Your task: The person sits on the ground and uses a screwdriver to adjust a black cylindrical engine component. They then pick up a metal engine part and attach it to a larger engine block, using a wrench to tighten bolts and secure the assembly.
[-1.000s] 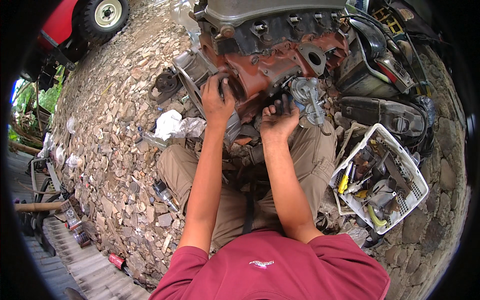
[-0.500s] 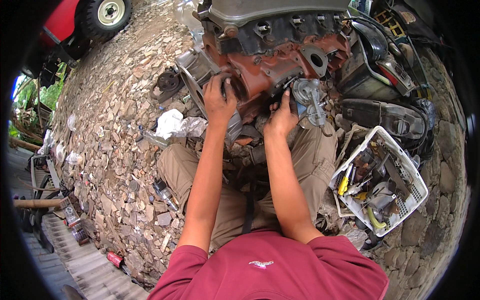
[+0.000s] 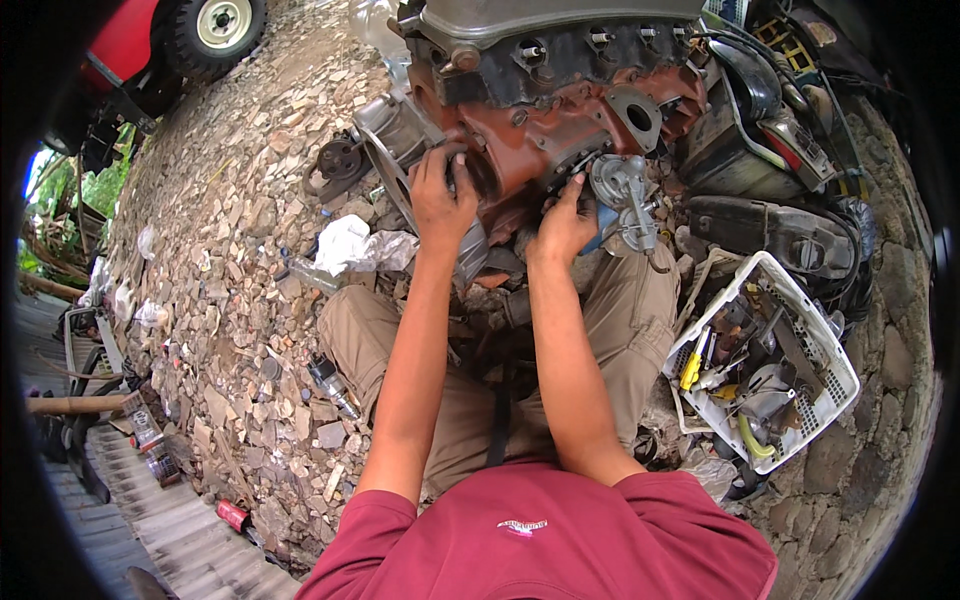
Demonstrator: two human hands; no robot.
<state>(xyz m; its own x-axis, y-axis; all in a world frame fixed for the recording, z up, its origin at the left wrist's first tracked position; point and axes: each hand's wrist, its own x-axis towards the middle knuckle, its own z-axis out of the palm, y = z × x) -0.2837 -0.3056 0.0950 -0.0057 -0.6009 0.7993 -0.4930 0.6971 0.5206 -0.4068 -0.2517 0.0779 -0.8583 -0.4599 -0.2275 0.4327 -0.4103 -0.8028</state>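
Note:
A large engine [image 3: 530, 150] with a red-brown block and dark upper part sits in front of me, a silver cast housing [image 3: 395, 135] at its left end. My left hand [image 3: 443, 200] rests at the block's left end beside that housing, fingers curled round something I cannot make out. My right hand [image 3: 562, 225] is closed, thumb up, at the lower side of the block, below a small dark fitting; what its fingers hold is hidden. Just right of it is a silver pump-like part [image 3: 625, 195] with a blue object [image 3: 600, 238] partly hidden below.
A white crate [image 3: 840, 385] of tools stands at my right, with black parts [image 3: 760, 230] behind it. Gravel [image 3: 220, 380] with rags [image 3: 345, 240] covers the left side. A red vehicle [image 3: 115, 50] is upper left, corrugated sheeting [image 3: 155, 510] lower left.
My right hand has turned from palm-up to thumb-up and moved slightly upward along the block. My left hand has shifted only a little to the right.

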